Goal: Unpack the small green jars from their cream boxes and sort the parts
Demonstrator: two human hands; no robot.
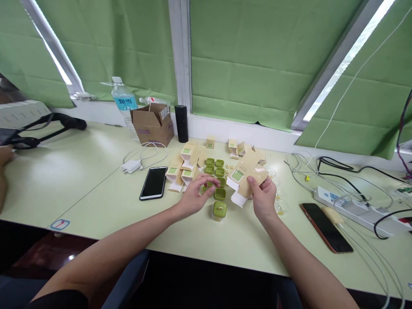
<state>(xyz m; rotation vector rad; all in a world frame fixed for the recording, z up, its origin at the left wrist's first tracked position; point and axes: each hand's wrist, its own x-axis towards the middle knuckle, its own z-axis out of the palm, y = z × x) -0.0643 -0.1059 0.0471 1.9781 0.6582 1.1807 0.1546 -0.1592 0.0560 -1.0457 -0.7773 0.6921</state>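
My right hand (265,198) pinches an unfolded beige carton (245,171) with a green square printed on it, thumb on its near face. My left hand (197,195) is held with thumb and fingers apart and nothing visible between them. Rows of small green square lids (220,194) lie just beyond its fingertips, some hidden behind the hand. Nearer the front sits a small clear box with a green knobbed lid (219,210). More beige cartons (188,163) lie left of the lids, and tiny yellowish pieces (229,167) to their right. Small clear parts (280,207) rest right of my right hand.
A phone (153,183) and a white charger (131,166) lie to the left. Behind stand a cardboard box (152,126), a water bottle (124,101) and a black cylinder (182,124). Rightward are another phone (326,227), a power strip (354,210) and cables. Another person's hand (4,156) shows far left.
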